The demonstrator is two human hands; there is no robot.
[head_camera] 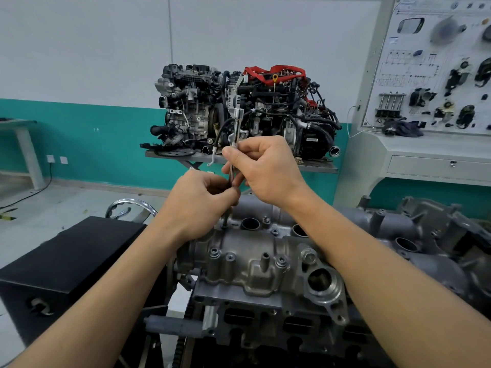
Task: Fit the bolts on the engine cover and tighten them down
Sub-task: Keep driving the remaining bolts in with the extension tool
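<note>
A grey metal engine cover (255,264) lies in front of me with several bolts seated in it, among them one (214,253) near its front left and one (281,261) further right. A long chrome extension tool (235,144) stands nearly upright over a hole (224,226) at the cover's far left. My right hand (265,171) grips the tool's upper shaft. My left hand (204,200) pinches the shaft lower down, just above the cover. The tool's tip is partly hidden by my left hand.
A black box (66,264) stands to the left of the engine. Two other engines (239,110) sit on a grey table behind. A white display board with car parts (435,65) stands at the right. A chrome ring (132,205) shows behind the box.
</note>
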